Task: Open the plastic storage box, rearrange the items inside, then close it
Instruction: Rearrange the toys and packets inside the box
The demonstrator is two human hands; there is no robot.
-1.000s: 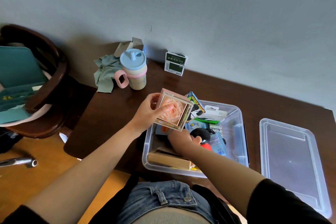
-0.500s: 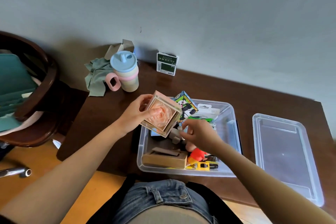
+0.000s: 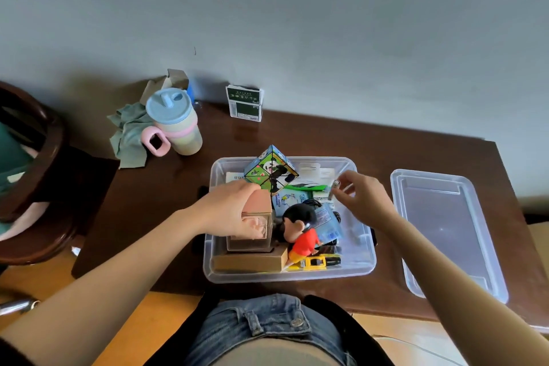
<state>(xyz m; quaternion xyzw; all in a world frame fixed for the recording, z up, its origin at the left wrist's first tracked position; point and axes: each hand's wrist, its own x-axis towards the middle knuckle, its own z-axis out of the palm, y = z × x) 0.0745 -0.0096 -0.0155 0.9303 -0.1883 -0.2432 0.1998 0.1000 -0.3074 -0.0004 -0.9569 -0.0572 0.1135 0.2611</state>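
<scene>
Head view, looking down: your left hand (image 3: 230,211) is wrapped over the top of the clear rose cube (image 3: 249,227), fingers curled down its far face, holding it inside the open storage box (image 3: 289,275) at the near-left end, its base on or just above the brown cardboard box (image 3: 249,261) — hard to tell if they touch. Right beside that grip, the red-shirted doll (image 3: 301,230) lies tilted, head toward the cube, and past your knuckles the panda cube (image 3: 271,172) stands on a corner. Your right hand (image 3: 364,200) is over the far-right part of the box, thumb and fingertips pinching a small silvery cylinder (image 3: 334,189), probably a battery. Under that pinch lie blue packets (image 3: 325,221) and a green packet (image 3: 303,187). Outward on the dark wooden table (image 3: 166,202): the lid (image 3: 445,232) lies flat to the right of your right hand, the pastel sippy cup (image 3: 175,122) and a green cloth (image 3: 127,134) far-left, and a green-and-white carton (image 3: 245,102) against the wall.
</scene>
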